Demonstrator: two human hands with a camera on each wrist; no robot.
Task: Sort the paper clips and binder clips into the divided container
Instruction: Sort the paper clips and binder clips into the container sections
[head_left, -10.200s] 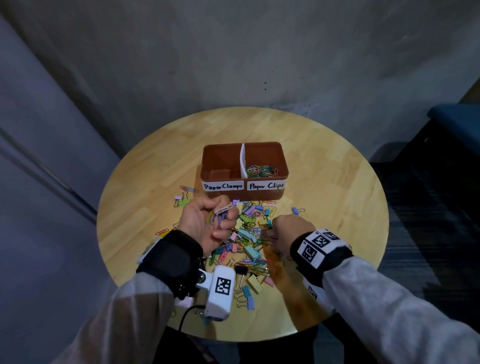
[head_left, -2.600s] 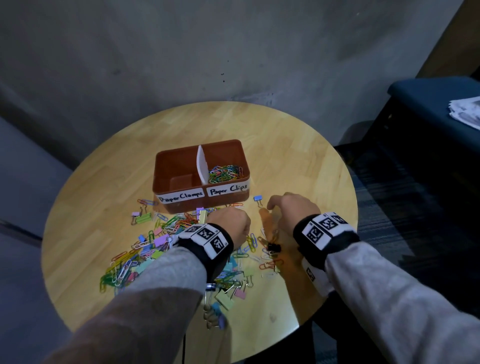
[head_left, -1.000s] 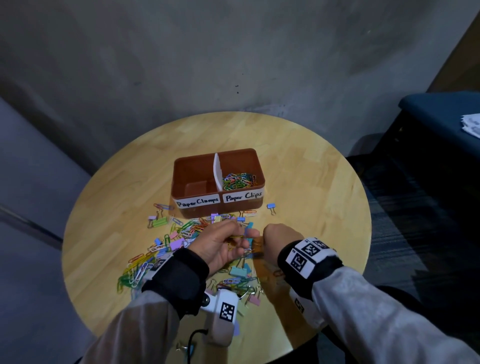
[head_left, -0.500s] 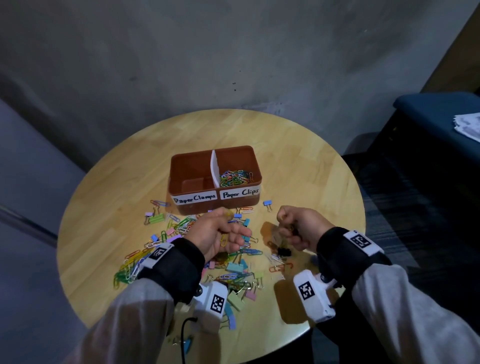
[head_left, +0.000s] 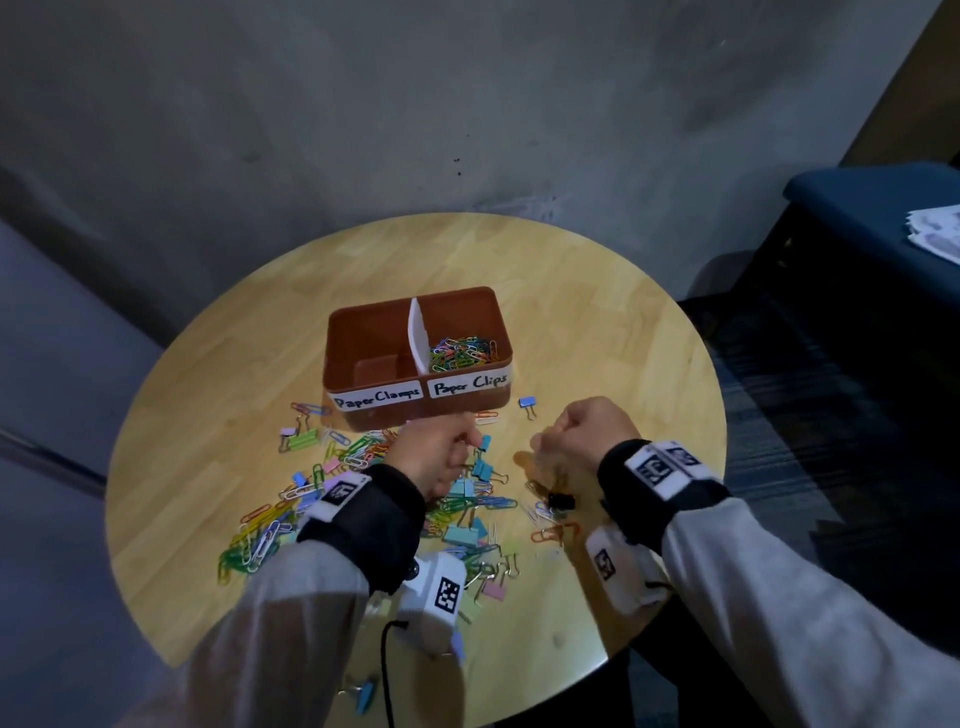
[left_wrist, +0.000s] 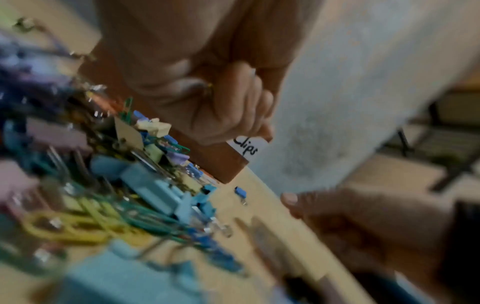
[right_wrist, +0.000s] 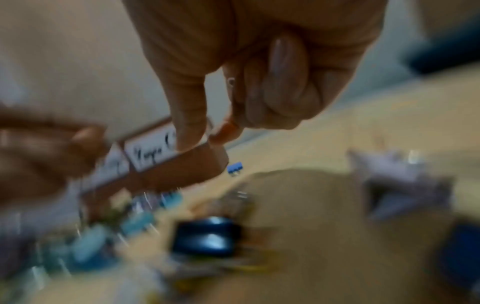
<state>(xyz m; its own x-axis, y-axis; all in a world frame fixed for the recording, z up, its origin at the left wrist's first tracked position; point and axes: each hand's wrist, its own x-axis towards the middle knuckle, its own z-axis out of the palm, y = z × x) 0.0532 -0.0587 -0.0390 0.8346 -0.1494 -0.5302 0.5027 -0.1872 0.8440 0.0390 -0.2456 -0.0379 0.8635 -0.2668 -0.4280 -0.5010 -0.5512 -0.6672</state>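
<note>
A round wooden desk (head_left: 218, 395) seen from above, with a person's two forearms reaching in from the near edge. At the left of the desk lies a loose spread of coloured paper clips (head_left: 260, 540) mixed with pastel binder clips (head_left: 460, 535), trailing from the near left toward the middle. Just beyond it, near the middle of the desk, stands the divided container (head_left: 415, 410), a brown rectangular box whose long axis runs left to right, its labelled long side facing the person. A white divider (head_left: 417, 332) splits it: the left compartment, labelled "Paper Clamps", shows only its brown floor, while the right one, labelled "Paper Clips", holds a heap of coloured paper clips. The left hand (head_left: 434, 452) hovers just in front of the container's near wall, its grip curled into a loose fist; the blurred wrist view hints at something thin between the fingers, but what it holds cannot be told. A small blue binder clip (head_left: 527, 402) lies alone just right of the container. The right hand (head_left: 587, 434) is raised above the desk further right, grip closed, thumb against curled fingers, contents unclear. A black binder clip (head_left: 558, 501) lies on the desk beneath it.
</note>
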